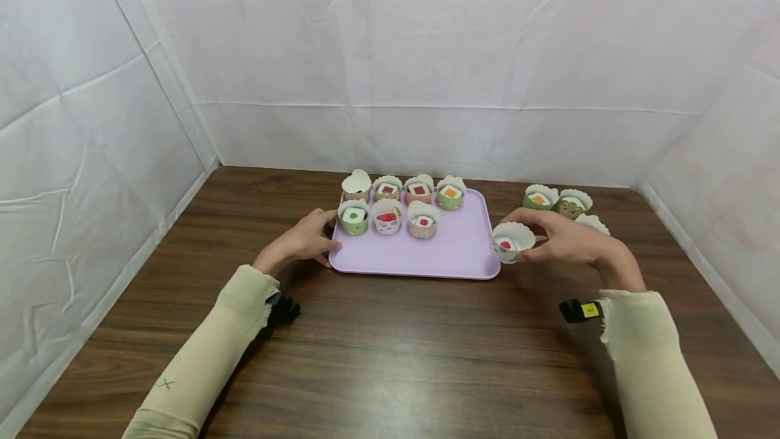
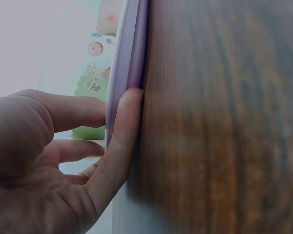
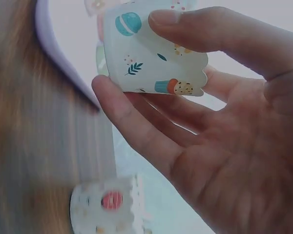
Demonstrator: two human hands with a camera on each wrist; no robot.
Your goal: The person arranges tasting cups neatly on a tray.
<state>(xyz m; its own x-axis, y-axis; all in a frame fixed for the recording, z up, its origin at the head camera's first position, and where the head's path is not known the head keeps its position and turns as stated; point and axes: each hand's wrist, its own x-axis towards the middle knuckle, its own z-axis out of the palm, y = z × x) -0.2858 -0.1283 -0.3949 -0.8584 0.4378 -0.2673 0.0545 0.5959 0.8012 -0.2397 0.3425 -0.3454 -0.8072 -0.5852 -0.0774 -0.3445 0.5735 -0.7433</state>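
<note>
A pale lilac tray (image 1: 453,249) lies on the table, and my left hand (image 1: 300,238) holds its left edge. In the left wrist view, the thumb and a finger pinch the tray rim (image 2: 123,63). At the tray's right end, my right hand (image 1: 569,239) grips a white paper cupcake cup (image 1: 510,242) with a scalloped rim and something red and white inside. The right wrist view shows macaron and cupcake prints on this cup (image 3: 151,58). Two rows of filled paper cups stand on the tray, among them a green cup (image 1: 451,202) and a pink cup (image 1: 423,227).
Beyond my right hand stand three more filled cups: a green cup (image 1: 539,199), a brown-patterned cup (image 1: 571,206) and a partly hidden cup (image 1: 594,223). The dark wooden table (image 1: 390,358) is bordered by white sheeting (image 1: 426,66) at the back and sides.
</note>
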